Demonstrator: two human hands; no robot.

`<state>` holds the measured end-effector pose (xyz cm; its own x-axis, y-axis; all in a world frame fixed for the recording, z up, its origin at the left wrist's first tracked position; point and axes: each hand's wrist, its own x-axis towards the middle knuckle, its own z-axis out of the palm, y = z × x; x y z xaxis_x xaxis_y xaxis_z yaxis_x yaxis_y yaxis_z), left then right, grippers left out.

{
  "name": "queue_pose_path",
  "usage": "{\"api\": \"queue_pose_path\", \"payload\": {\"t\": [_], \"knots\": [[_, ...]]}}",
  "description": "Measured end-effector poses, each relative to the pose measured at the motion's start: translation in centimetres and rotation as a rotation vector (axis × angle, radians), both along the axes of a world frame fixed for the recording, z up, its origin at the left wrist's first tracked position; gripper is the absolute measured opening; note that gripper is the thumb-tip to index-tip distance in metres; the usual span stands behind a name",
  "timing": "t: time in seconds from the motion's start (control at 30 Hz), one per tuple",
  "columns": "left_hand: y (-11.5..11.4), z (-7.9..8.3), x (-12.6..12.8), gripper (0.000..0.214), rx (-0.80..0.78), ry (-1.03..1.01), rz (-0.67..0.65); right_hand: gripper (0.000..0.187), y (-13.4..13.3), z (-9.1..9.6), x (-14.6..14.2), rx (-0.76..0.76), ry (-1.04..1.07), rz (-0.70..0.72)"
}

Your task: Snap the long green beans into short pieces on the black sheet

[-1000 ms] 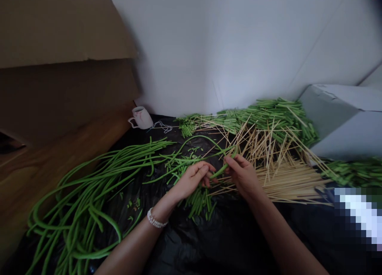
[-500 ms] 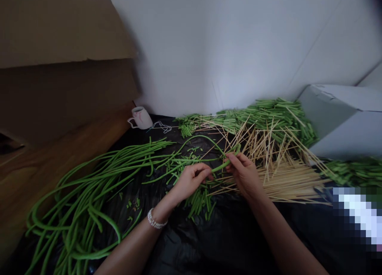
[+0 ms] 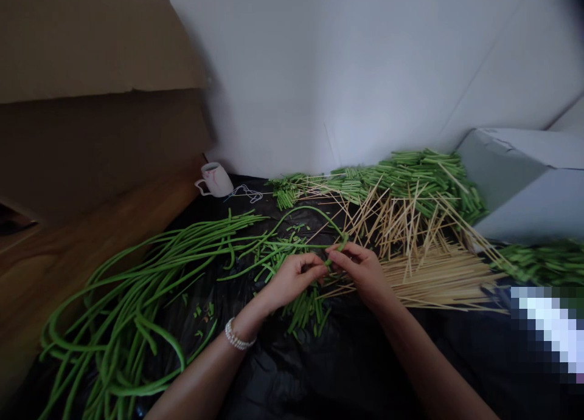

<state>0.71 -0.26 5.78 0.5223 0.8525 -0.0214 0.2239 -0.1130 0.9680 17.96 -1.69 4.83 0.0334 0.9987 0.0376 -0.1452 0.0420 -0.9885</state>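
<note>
My left hand [image 3: 292,279] and my right hand [image 3: 362,271] meet at the centre, fingertips almost touching. Both pinch the same long green bean [image 3: 314,213], which arches up and back to the left from my fingers. Under my hands lies a small heap of cut bean pieces [image 3: 303,307] on the black plastic sheet [image 3: 319,371]. A beaded bracelet [image 3: 237,337] circles my left wrist. A big bundle of whole long beans [image 3: 137,298] sprawls to the left.
Loose bamboo skewers [image 3: 424,250] fan out to the right, with skewered bean pieces [image 3: 410,177] piled behind them. A white mug [image 3: 215,180] lies at the back left beside a cardboard box [image 3: 91,92]. A grey box [image 3: 524,183] stands at right.
My right hand has slid left along the bean toward my left hand, so the short stretch of bean between them has closed up. The view has barely shifted.
</note>
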Motion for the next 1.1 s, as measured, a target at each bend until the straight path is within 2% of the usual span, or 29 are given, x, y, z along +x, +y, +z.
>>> {"api": "queue_pose_path", "payload": {"t": [0.13, 0.23, 0.4, 0.47, 0.63, 0.77, 0.9, 1.0, 1.1], "knots": [[0.1, -0.1, 0.1, 0.026, 0.06, -0.065, 0.121, 0.022, 0.2, -0.6, 0.0, -0.012, 0.08, -0.028], [0.2, -0.5, 0.2, 0.029, -0.016, -0.187, 0.203, 0.022, 0.2, -0.9, -0.1, 0.005, 0.101, -0.011], [0.0, -1.0, 0.6, 0.036, -0.201, -0.411, 0.1, 0.023, 0.3, -1.1, 0.0, -0.011, 0.163, 0.023], [-0.2, -1.1, 1.0, 0.037, -0.25, -0.473, 0.111, 0.023, 0.4, -1.1, 0.1, -0.014, 0.171, 0.024], [0.0, -1.6, 1.4, 0.039, -0.31, -0.575, 0.28, 0.021, 0.1, -0.6, -0.4, 0.039, 0.057, -0.022], [1.3, -1.3, 0.3, 0.039, -0.281, -0.674, 0.412, 0.015, -0.8, -0.2, -1.4, 0.129, -0.05, 0.065], [1.5, -0.7, -0.3, 0.04, -0.2, -0.549, 0.416, 0.014, -1.1, -0.1, -1.7, 0.114, -0.058, 0.119], [0.6, -0.6, 0.1, 0.041, -0.127, -0.368, 0.301, 0.015, -1.0, 0.0, -1.6, 0.119, -0.061, 0.127], [0.0, -0.6, 0.6, 0.034, -0.082, -0.296, 0.194, 0.014, -0.9, 0.4, -1.5, 0.134, -0.069, 0.161]]}}
